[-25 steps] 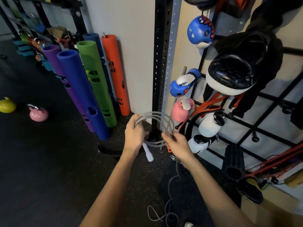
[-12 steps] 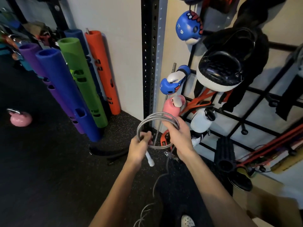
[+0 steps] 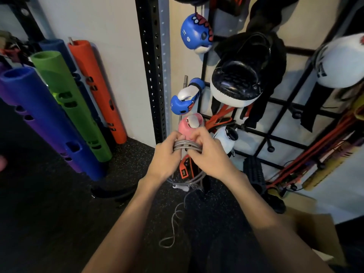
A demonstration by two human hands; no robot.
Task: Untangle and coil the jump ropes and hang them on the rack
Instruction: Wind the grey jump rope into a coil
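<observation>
Both hands grip the gray jump rope, held coiled before the black rack. The left hand and right hand close around the coil's top; its loose tail, seemingly, trails to the floor.

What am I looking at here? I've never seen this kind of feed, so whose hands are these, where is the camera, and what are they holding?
There is no machine: a person wears one wide-angle camera on the head, looking forward and down. The left hand and the right hand together grip a grey jump rope gathered into loops. Its loose tail hangs down to the dark floor; a white handle shows below the hands. Ahead on the right is a black wall rack holding boxing gloves and pads. On the left, coloured foam tubes lean against the wall.
</observation>
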